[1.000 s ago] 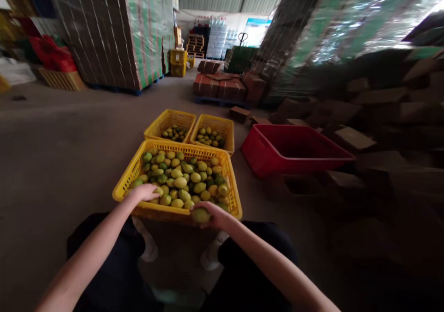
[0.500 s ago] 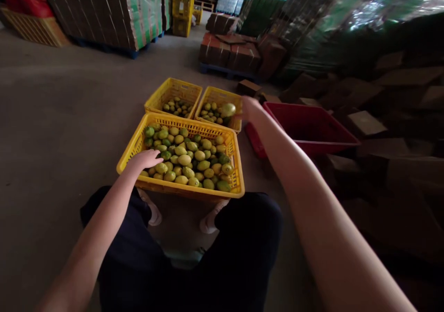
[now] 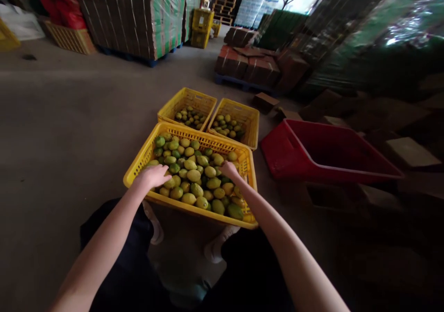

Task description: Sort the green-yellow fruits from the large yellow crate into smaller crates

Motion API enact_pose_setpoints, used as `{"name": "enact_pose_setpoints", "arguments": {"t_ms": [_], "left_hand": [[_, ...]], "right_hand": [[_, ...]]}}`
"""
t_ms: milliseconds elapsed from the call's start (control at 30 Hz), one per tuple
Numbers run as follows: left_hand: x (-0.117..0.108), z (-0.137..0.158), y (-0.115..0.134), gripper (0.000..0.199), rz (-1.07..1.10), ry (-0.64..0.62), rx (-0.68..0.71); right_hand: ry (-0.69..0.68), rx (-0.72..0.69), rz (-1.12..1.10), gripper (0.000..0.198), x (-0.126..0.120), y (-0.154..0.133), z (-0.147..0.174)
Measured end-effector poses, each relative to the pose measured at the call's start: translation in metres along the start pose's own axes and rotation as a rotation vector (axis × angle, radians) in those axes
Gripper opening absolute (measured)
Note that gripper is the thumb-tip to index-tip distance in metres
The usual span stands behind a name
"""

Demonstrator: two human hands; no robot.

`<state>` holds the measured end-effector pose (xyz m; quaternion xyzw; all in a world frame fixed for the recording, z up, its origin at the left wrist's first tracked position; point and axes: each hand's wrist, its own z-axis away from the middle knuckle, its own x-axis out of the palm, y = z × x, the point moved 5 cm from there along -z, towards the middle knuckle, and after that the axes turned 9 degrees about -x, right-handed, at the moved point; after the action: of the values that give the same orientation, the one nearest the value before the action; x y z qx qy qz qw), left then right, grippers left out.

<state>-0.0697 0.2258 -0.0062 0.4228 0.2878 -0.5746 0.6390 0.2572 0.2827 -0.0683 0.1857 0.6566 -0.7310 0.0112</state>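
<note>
Fruit [image 3: 193, 175] in near crate [image 3: 204, 214] and two crates [image 3: 239, 111] behind; tub [image 3: 282, 157] right.

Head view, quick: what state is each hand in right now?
Left hand: over fruit in the front yellow crate; grip cannot be told.
Right hand: at the fruit, fingers mostly hidden; grip cannot be told.

Warehouse | shrink-wrapped carton stack [image 3: 121, 21] stands on blue pallet [image 3: 151, 63] | piled wooden pallets [image 3: 225, 1] | pallet-jack handle [image 3: 285, 2] | fruit [image 3: 193, 175] in yellow crates [image 3: 204, 137] | grey floor [image 3: 76, 122]

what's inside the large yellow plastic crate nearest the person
Oval green and yellow fruits, heaped, with the left hand and right hand over them. The top layer hides what lies beneath in the crate.
</note>
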Motion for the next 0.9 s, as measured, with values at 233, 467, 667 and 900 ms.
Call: {"name": "enact_pose_setpoints", "arguments": {"t_ms": [233, 467, 667, 900], "left_hand": [[-0.025, 0.012, 0.017, 0.048, -0.091, 0.072, -0.067], [-0.032, 0.003, 0.011, 0.048, -0.073, 0.075, -0.139], [-0.041, 0.002, 0.013, 0.048, -0.022, 0.087, -0.122], [-0.052, 0.007, 0.035, 0.062, 0.263, 0.220, -0.003]], "right_hand": [[-0.276, -0.026, 0.431, 0.023, 0.103, 0.007, -0.045], [-0.306, -0.026, 0.690, 0.050, 0.184, 0.007, -0.068], [-0.241, -0.044, 0.598, 0.048, 0.173, -0.001, -0.064], [-0.445, -0.005, 0.118, 0.036, 0.136, -0.062, -0.019]]}}
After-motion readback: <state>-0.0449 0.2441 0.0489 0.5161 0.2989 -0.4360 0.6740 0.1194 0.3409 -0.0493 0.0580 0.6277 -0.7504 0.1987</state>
